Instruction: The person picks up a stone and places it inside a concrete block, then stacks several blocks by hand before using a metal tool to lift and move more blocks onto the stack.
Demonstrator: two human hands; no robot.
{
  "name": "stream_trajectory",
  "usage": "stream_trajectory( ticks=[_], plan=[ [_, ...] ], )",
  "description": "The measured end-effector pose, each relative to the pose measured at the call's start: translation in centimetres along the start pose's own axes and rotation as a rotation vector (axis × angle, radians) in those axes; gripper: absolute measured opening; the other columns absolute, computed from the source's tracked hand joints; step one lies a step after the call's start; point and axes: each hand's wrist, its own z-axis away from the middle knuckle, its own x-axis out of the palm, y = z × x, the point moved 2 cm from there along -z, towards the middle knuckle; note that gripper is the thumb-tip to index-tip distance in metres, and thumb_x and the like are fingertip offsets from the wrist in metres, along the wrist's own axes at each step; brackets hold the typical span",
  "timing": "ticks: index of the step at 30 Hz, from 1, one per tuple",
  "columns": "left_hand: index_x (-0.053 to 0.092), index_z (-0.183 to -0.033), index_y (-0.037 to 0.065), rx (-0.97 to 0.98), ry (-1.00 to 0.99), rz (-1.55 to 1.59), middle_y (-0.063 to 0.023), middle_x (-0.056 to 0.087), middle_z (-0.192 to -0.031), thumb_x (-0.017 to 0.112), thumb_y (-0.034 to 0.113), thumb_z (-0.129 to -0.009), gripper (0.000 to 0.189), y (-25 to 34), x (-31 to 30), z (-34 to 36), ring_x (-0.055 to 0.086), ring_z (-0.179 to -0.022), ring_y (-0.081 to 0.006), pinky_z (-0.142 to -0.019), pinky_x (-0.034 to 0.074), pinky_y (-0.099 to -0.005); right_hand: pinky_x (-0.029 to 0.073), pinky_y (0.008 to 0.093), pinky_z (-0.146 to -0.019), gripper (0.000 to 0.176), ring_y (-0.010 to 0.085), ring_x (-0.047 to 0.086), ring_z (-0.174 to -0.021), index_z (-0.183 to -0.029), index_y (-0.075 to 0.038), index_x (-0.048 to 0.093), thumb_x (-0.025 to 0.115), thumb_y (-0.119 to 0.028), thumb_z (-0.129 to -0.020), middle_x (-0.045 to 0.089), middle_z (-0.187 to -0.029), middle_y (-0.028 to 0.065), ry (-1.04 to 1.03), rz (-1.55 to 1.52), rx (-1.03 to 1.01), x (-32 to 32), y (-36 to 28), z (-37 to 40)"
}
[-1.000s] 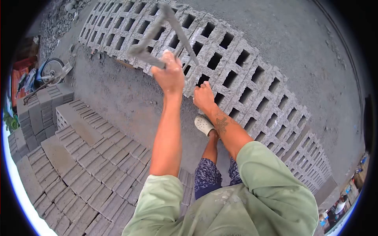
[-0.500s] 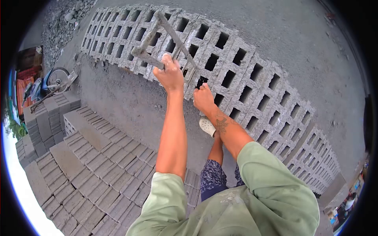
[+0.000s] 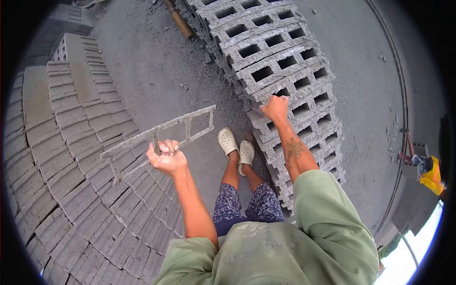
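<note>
My left hand [image 3: 165,156] grips a grey metal frame [image 3: 156,135] shaped like a short ladder, held level over the ground and the edge of the stacked bricks. My right hand [image 3: 274,108] rests on the near edge of a hollow concrete block [image 3: 266,71] in the long row to the right; its fingers curl over the block's rim. My feet in pale clogs [image 3: 236,146] stand on the bare ground between the row and the stacks.
Stacks of solid grey bricks [image 3: 66,156] fill the left side. The row of hollow blocks [image 3: 304,123] runs from top centre down to the right. A rusty pipe [image 3: 179,20] lies at the top. A person in yellow [image 3: 430,173] is at the far right.
My view has swung. My left hand brought the metal frame down from over the hollow blocks to my left side. My right hand stays on the block row.
</note>
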Motion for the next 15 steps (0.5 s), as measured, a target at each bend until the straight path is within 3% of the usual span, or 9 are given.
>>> stream_trajectory(
  ticks=[3, 6, 8, 9, 12, 15],
  plan=[
    [0.027, -0.046, 0.014, 0.029, 0.144, 0.109, 0.0009, 0.022, -0.042, 0.042, 0.029, -0.073, 0.034, 2.7, -4.1, -1.6, 0.019, -0.039, -0.0118, -0.045, 0.021, -0.0276, 0.042, 0.0431, -0.071, 0.044, 0.0371, 0.057, -0.070, -0.068, 0.003, 0.061, 0.068, -0.039, -0.059, 0.060, -0.067, 0.0216, -0.045, -0.105, -0.062, -3.1, 1.7, 0.4],
    [0.027, -0.046, 0.014, 0.005, 0.250, 0.162, 0.0017, 0.021, -0.043, 0.041, 0.029, -0.072, 0.033, 1.4, -5.3, -2.7, 0.020, -0.039, -0.0118, -0.043, 0.019, -0.0260, 0.043, 0.0430, -0.067, 0.046, 0.0367, 0.057, -0.064, -0.062, 0.004, 0.056, 0.069, -0.040, -0.058, 0.058, -0.062, 0.0223, -0.096, -0.116, -0.052, -3.7, 1.4, 0.3],
    [0.028, -0.048, 0.014, -0.138, 0.328, 0.255, 0.0013, 0.026, -0.044, 0.041, 0.029, -0.075, 0.034, -4.7, -5.1, -3.6, 0.022, -0.039, -0.0116, -0.042, 0.020, -0.0255, 0.043, 0.0416, -0.064, 0.047, 0.0355, 0.057, -0.062, -0.061, 0.005, 0.055, 0.071, -0.039, -0.058, 0.057, -0.060, 0.0215, -0.102, -0.129, -0.034, -4.3, 0.6, 0.7],
    [0.031, -0.050, 0.014, -0.191, 0.281, 0.220, 0.0007, 0.025, -0.043, 0.040, 0.029, -0.076, 0.031, -9.8, -4.6, -4.4, 0.023, -0.038, -0.0113, -0.040, 0.023, -0.0274, 0.043, 0.0403, -0.062, 0.047, 0.0343, 0.057, -0.060, -0.060, 0.005, 0.053, 0.072, -0.038, -0.057, 0.056, -0.058, 0.0207, -0.104, -0.172, 0.009, -4.3, 0.6, 0.7],
    [0.037, -0.058, 0.009, -0.431, 0.427, 0.042, -0.0019, 0.035, -0.046, 0.049, 0.023, -0.075, 0.025, -24.8, -1.3, -5.2, 0.031, -0.037, -0.0134, -0.039, 0.030, -0.0304, 0.044, 0.0376, -0.057, 0.049, 0.0315, 0.056, -0.055, -0.059, 0.007, 0.051, 0.073, -0.037, -0.057, 0.054, -0.054, 0.0185, -0.138, -0.162, 0.046, -3.8, 0.9, 0.4],
    [0.038, -0.058, 0.009, -0.393, 0.291, 0.069, -0.0025, 0.037, -0.049, 0.049, 0.022, -0.076, 0.025, -21.4, -0.3, -5.9, 0.033, -0.039, -0.0134, -0.041, 0.031, -0.0297, 0.044, 0.0370, -0.057, 0.052, 0.0306, 0.056, -0.052, -0.063, 0.011, 0.052, 0.073, -0.037, -0.059, 0.053, -0.052, 0.0191, -0.140, -0.171, 0.025, -4.4, 0.3, 0.3]
  ],
)
